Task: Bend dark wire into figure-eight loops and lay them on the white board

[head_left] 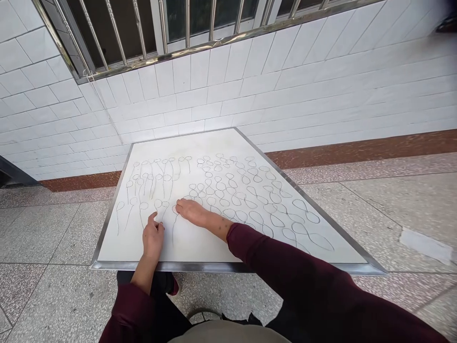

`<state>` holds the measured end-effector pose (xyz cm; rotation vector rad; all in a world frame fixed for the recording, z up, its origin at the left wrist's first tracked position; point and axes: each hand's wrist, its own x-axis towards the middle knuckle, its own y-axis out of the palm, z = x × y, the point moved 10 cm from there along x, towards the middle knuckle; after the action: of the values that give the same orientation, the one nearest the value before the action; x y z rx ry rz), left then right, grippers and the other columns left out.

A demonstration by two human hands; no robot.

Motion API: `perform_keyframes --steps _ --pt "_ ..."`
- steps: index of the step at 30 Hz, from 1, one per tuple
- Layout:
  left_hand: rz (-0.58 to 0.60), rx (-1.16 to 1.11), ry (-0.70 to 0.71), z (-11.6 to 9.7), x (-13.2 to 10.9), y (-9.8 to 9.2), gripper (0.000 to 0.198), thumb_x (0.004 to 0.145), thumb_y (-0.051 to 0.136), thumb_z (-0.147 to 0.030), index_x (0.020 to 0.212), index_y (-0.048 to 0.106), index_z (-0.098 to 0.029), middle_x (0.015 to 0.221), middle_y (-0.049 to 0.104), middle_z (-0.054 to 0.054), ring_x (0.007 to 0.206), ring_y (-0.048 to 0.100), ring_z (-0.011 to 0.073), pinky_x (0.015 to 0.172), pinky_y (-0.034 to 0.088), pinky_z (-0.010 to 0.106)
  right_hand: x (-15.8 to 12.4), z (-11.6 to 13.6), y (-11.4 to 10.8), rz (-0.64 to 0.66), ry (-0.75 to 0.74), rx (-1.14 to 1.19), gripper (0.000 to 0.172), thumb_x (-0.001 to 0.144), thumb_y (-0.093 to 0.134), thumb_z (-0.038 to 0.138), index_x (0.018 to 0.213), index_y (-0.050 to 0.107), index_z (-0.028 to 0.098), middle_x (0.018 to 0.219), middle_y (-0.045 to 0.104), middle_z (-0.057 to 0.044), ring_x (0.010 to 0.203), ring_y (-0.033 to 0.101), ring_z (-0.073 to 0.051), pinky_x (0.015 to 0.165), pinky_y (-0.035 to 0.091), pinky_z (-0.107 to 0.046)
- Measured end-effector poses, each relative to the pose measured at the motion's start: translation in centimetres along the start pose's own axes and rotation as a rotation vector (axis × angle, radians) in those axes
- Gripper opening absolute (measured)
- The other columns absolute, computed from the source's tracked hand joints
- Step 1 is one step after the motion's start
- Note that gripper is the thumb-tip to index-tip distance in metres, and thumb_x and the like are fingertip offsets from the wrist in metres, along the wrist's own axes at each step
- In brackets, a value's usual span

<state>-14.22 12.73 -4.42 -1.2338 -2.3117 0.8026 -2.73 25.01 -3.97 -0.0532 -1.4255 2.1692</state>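
Observation:
My left hand [153, 238] rests low over a white board [214, 250]. Its index finger reaches forward and the thumb stands apart from it, with nothing visible between them. Just beyond that fingertip is a thin dark looped strand with a tail [158, 204]. To the right, my right hand [191, 211] is on the board with its fingers bent down and together, on another looped strand [173, 228] whose tail runs toward me. The fingertips are partly hidden. Several looped strands [120, 205] with tails lie on the left; several figure-eight loops [306, 211] cover the right.
A metal rim [221, 267] edges the board. Behind it stands a white tiled wall [193, 100] with a barred window [210, 21]. A pale strip [424, 245] lies on the speckled floor [357, 209] at the right. My legs are under the near edge.

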Motion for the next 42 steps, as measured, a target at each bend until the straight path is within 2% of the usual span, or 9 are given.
perform_keyframes --steps 7,13,16,23,28,33,37,39,42 --pt "-0.033 -0.035 0.011 -0.1 0.0 -0.1 0.045 0.086 0.047 -0.021 0.131 0.052 -0.016 0.072 0.063 0.002 0.077 0.063 0.0214 0.079 0.045 0.034 -0.8 -0.1 -0.5 0.036 0.028 -0.018 0.017 0.091 0.049 0.012 0.084 0.062 0.021 0.092 0.058 -0.005 0.081 0.052 -0.018 0.068 0.042 -0.030" --pt "0.008 -0.196 -0.014 -0.5 -0.6 0.2 0.046 0.092 0.042 -0.029 0.136 0.045 -0.018 0.078 0.068 0.001 0.059 0.060 0.0141 0.071 0.049 0.030 -0.2 -1.4 -1.4 -0.091 0.193 0.057 0.027 0.092 0.050 0.015 0.116 0.057 0.024 0.113 0.055 -0.006 0.083 0.060 -0.016 0.070 0.049 -0.031" --pt "0.037 -0.234 -0.043 -0.3 -0.7 0.7 0.044 0.091 0.043 -0.031 0.133 0.047 -0.018 0.076 0.069 0.001 0.054 0.060 0.0130 0.065 0.049 0.028 0.1 -1.9 -1.4 -0.117 0.240 0.094 0.032 0.092 0.051 0.017 0.122 0.054 0.027 0.117 0.054 -0.005 0.081 0.061 -0.015 0.072 0.051 -0.031" --pt "0.077 -0.117 -0.070 0.5 -0.7 1.3 0.043 0.089 0.045 -0.026 0.131 0.049 -0.015 0.072 0.069 0.001 0.056 0.063 0.0163 0.065 0.047 0.029 -0.1 -2.1 -0.3 -0.105 0.297 0.102 0.028 0.092 0.051 0.016 0.117 0.061 0.025 0.114 0.058 -0.006 0.096 0.060 -0.019 0.079 0.052 -0.034" --pt "0.050 0.042 -0.027 -0.3 -0.7 0.9 0.043 0.089 0.048 -0.025 0.131 0.052 -0.016 0.074 0.069 0.004 0.074 0.066 0.0217 0.074 0.046 0.032 -0.4 -2.2 -0.1 -0.111 0.312 0.090 0.025 0.094 0.049 0.017 0.113 0.063 0.025 0.111 0.059 -0.007 0.101 0.058 -0.021 0.078 0.051 -0.034" --pt "0.010 0.192 -0.001 -1.3 -1.2 0.5 0.048 0.089 0.049 -0.023 0.137 0.049 -0.014 0.085 0.069 0.010 0.082 0.065 0.0254 0.073 0.044 0.033 -1.0 -2.7 -0.9 -0.088 0.275 0.065 0.020 0.094 0.049 0.016 0.101 0.066 0.024 0.106 0.060 -0.007 0.098 0.056 -0.021 0.077 0.050 -0.034" --pt "-0.103 0.396 0.120 -2.5 -2.4 -1.0 0.048 0.092 0.045 -0.024 0.138 0.049 -0.014 0.099 0.067 0.015 0.096 0.060 0.0291 0.074 0.045 0.034 -1.4 -2.6 -1.2 -0.001 0.173 0.038 0.017 0.091 0.053 0.015 0.091 0.067 0.024 0.098 0.062 -0.006 0.098 0.054 -0.022 0.074 0.048 -0.032" --pt "-0.161 0.480 0.208 -3.0 -3.1 -1.7 0.045 0.093 0.043 -0.024 0.136 0.051 -0.013 0.097 0.067 0.015 0.096 0.058 0.0297 0.076 0.045 0.036 -1.4 -2.2 -1.0 0.042 0.112 0.019 0.017 0.090 0.054 0.014 0.090 0.068 0.024 0.099 0.062 -0.006 0.098 0.053 -0.022 0.072 0.046 -0.031" --pt "-0.163 0.479 0.304 -3.4 -3.7 -1.7 0.041 0.093 0.043 -0.021 0.131 0.056 -0.013 0.094 0.067 0.014 0.092 0.056 0.0298 0.081 0.045 0.040 -0.9 -1.2 -0.5 0.089 0.027 -0.030 0.021 0.090 0.050 0.012 0.087 0.067 0.022 0.095 0.061 -0.007 0.095 0.051 -0.022 0.070 0.044 -0.031"
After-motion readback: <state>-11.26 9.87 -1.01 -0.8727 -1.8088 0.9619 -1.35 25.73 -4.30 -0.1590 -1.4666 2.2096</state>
